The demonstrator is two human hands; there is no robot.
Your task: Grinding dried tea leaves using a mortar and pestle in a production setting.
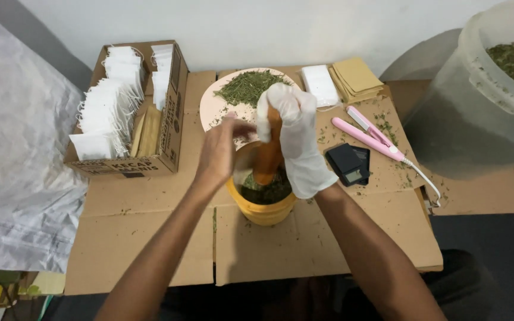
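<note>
A yellow mortar (263,211) stands on flattened cardboard (150,238), with green crushed leaves (269,191) inside it. My right hand (295,139), in a white glove, grips an orange pestle (269,156) that stands upright in the mortar. My bare left hand (220,151) is blurred beside the mortar's left rim, fingers together near the pestle; whether it touches the rim is unclear. Behind the mortar lies a pale pink plate (212,110) with a heap of dried green leaves (248,86).
A cardboard box (171,128) of white tea bags with strings sits at left. White and tan sachet stacks (340,83), a pink heat sealer (370,137) and a small black scale (347,163) lie at right. A big translucent tub (477,101) of dried leaves stands far right.
</note>
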